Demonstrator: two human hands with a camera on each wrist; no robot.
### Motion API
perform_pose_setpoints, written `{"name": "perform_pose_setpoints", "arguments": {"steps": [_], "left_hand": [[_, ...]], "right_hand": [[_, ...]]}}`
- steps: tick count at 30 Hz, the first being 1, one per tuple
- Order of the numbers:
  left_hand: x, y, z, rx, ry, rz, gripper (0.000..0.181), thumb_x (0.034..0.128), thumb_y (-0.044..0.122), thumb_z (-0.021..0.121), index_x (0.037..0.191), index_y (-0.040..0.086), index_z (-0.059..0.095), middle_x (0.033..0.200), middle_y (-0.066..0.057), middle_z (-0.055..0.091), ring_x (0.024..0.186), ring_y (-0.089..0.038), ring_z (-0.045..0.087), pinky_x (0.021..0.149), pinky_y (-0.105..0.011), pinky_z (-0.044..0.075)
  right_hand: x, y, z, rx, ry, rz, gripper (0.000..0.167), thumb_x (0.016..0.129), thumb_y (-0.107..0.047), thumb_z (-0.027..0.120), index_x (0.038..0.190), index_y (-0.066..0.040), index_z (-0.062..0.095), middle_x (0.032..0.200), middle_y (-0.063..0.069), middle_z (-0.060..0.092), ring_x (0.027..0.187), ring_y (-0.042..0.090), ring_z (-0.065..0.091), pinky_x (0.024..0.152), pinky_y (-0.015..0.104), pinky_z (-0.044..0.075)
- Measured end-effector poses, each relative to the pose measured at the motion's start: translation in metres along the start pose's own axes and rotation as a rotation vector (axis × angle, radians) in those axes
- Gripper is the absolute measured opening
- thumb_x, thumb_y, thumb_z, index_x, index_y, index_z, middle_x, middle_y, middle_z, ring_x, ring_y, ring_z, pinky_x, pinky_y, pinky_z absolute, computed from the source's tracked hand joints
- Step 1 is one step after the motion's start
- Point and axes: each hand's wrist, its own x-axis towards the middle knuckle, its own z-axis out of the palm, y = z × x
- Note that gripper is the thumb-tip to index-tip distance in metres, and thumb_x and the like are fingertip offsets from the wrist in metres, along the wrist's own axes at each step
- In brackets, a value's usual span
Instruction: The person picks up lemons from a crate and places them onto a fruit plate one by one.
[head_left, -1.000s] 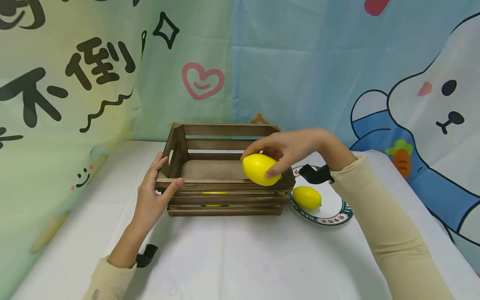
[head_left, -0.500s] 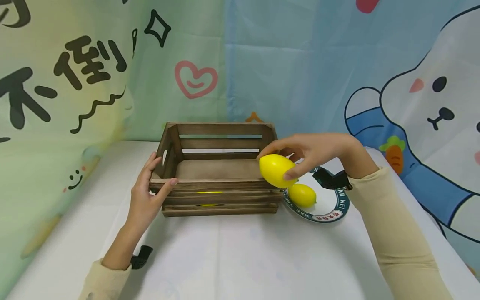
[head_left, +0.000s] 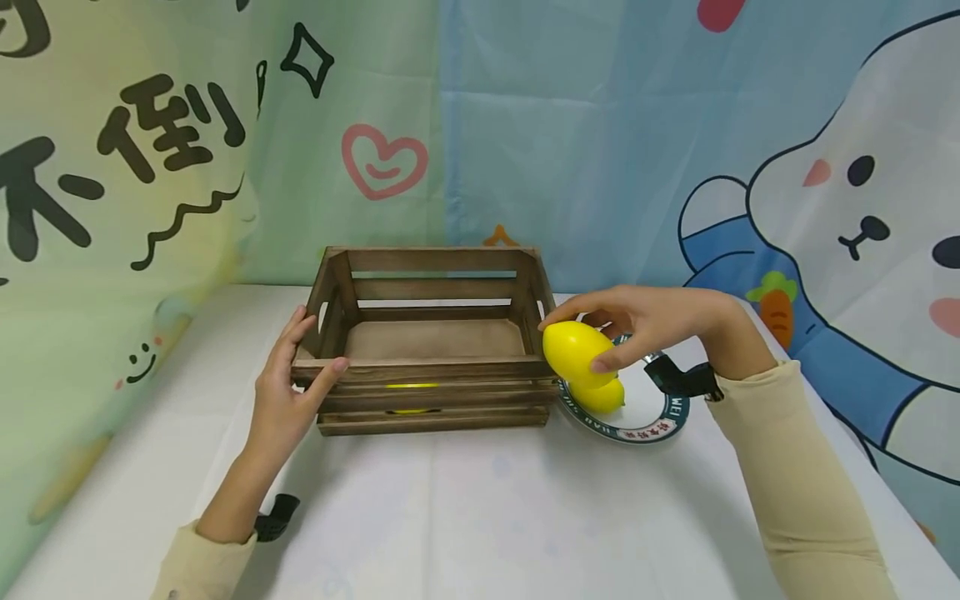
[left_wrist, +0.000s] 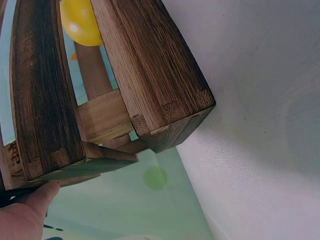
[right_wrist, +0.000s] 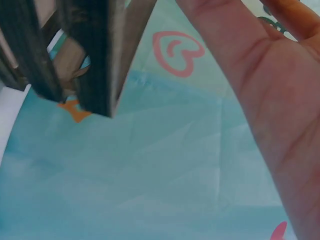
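Note:
A brown slatted wooden crate (head_left: 442, 370) stands on the white table. My left hand (head_left: 285, 404) holds its left front corner, thumb over the front top rail and fingers along the left end. My right hand (head_left: 656, 321) pinches a yellow lemon (head_left: 572, 348) between thumb and fingers, just beyond the crate's right end. Below that lemon, a second lemon (head_left: 600, 398) lies on a round plate (head_left: 647, 433), partly covered from view. Through the crate's slats in the left wrist view shows a yellow, rounded thing (left_wrist: 82, 25). The right wrist view does not show the held lemon.
A printed cloth (head_left: 540, 150) hangs close behind the crate. White cloth covers the table (head_left: 450, 517) in front. The plate, with a dark green patterned rim, sits against the crate's right side.
My right hand has carried the lemon rightward from over the crate's front rail to above the plate. My left hand keeps its hold on the crate. The head view has shifted slightly.

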Motion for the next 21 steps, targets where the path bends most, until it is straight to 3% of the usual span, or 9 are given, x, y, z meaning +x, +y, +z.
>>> {"name": "perform_pose_setpoints", "arguments": {"steps": [14,21], "left_hand": [[-0.001,-0.001,-0.003,0.002,-0.02,-0.033,0.066,0.0898,0.012,0.071,0.147,0.006,0.04,0.16,-0.002,0.026,0.147,-0.027,0.022,0.112,-0.06,0.026],[-0.001,0.0,-0.002,-0.002,-0.021,-0.022,0.067,0.0886,0.01,0.072,0.147,0.005,0.04,0.16,-0.002,0.026,0.147,-0.027,0.022,0.113,-0.058,0.026]], "right_hand": [[-0.022,0.032,0.014,0.095,0.028,0.007,0.056,0.09,-0.01,0.066,0.141,-0.001,0.043,0.136,0.016,0.049,0.11,0.024,0.055,0.093,0.036,0.052],[-0.031,0.048,0.025,0.102,0.068,0.001,0.057,0.09,-0.006,0.065,0.141,0.004,0.042,0.141,0.026,0.043,0.109,0.022,0.057,0.093,0.033,0.053]]}}
